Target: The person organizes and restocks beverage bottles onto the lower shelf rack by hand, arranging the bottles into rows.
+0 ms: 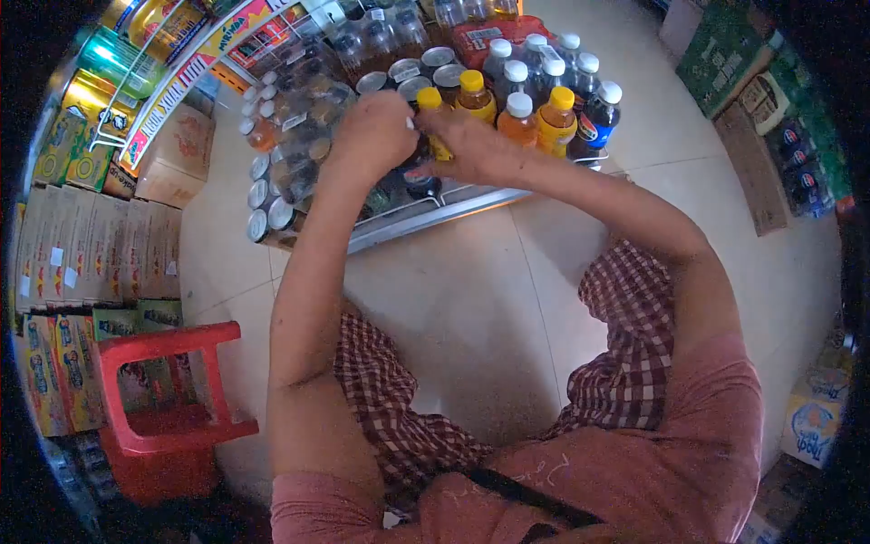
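My left hand (pixel 376 131) reaches over the front rows of a drinks rack (pixel 462 208), its fingers curled down and closed. Whatever lies in that grip is hidden behind the back of the hand. Close against it, my right hand (pixel 471 150) bends with thumb below and fingers above, closed around something dark that I cannot make out. Just under the right thumb shows a dark bottle (pixel 422 185) with a blue and red label. A yellow-capped bottle (pixel 429 98) stands directly behind the fingers, and another yellow-capped bottle (pixel 471 82) is right of it.
White-capped dark bottles (pixel 598 113) fill the rack's right side; silver-topped cans (pixel 258 222) line its left. A red plastic stool (pixel 172 390) stands at lower left near stacked cartons (pixel 100 245). More cartons (pixel 739 72) and shrink-wrapped bottles (pixel 802 172) are at right.
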